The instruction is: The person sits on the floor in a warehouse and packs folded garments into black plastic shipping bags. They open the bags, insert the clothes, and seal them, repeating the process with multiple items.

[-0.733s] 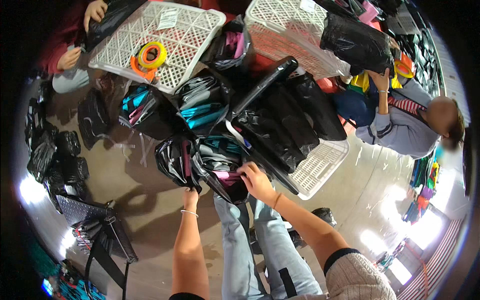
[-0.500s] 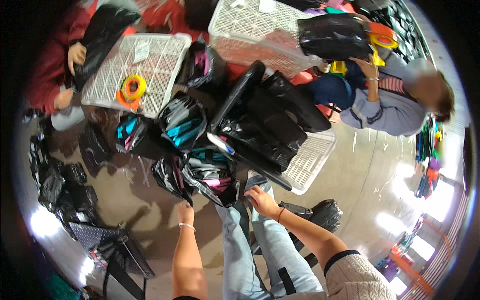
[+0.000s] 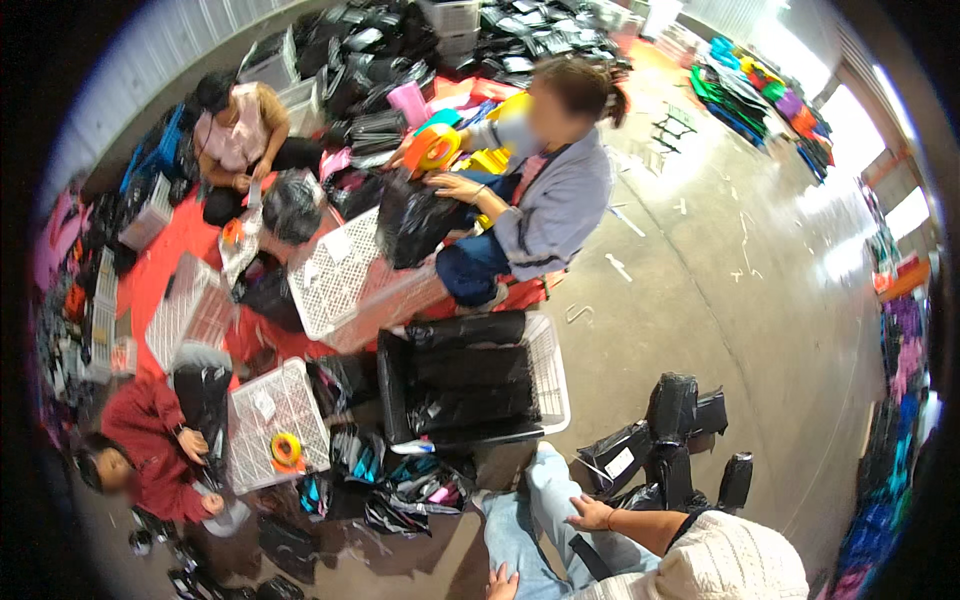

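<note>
I watch from afar as both of the wearer's bare hands rest on pale blue jeans (image 3: 550, 482), seen from above. The right hand (image 3: 590, 514) lies palm down over the right leg, its fingers slightly apart. The left hand (image 3: 502, 584) sits at the lower edge of my view against the left leg, its fingers likewise parted.

Ahead of the left leg and apart from both hands, I find an open black bag (image 3: 466, 488), grey and pink pieces showing in its mouth; bright blue pieces (image 3: 365, 462) show in another bag just beside it. Beyond the wearer's feet, a white crate (image 3: 549, 360) holds a row of black packages. More wrapped bundles (image 3: 672, 408) lie piled on the concrete floor (image 3: 690, 280), right of the right leg.

Across from the wearer, a co-worker in a grey jacket (image 3: 560, 220) handles a black sack (image 3: 412, 222), an orange-and-yellow tape dispenser (image 3: 433, 150) by one hand. At left, I see a co-worker in dark red (image 3: 150, 440), hands beside a dark parcel (image 3: 205, 395), near a yellow tape roll (image 3: 286, 449). A third person, in pink (image 3: 232, 135), bends over work at upper left.
</note>
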The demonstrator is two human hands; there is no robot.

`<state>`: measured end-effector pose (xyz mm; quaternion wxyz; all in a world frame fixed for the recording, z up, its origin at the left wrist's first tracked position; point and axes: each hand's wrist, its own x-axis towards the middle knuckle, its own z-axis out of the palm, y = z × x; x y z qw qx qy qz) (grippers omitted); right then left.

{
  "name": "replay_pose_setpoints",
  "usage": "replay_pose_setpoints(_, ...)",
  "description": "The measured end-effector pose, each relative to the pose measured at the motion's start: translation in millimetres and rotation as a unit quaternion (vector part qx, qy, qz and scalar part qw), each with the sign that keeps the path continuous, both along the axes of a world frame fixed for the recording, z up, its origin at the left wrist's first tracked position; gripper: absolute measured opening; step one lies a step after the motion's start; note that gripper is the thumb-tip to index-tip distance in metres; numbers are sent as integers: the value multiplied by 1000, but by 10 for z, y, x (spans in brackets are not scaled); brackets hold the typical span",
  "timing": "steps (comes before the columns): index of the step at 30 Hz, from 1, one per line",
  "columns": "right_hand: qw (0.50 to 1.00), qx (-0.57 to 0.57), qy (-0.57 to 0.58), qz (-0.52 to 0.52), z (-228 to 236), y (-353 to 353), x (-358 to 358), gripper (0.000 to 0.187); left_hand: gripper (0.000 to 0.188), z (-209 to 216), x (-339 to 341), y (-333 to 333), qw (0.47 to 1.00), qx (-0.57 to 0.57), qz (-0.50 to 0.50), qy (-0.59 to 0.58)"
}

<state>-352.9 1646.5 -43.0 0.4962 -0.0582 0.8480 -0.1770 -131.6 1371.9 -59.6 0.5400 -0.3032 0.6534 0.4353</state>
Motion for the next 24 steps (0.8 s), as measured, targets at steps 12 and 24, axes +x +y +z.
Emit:
replay_pose_setpoints(12,986,83,-64,-129,427,1080,-59,74,83,-355,-1161,-507,923,107,-369,-17)
replay_pose_setpoints(24,991,17,-97,-94,486,2966,-1919,61,55,536,-3536,1567,799,29,-600,-27)
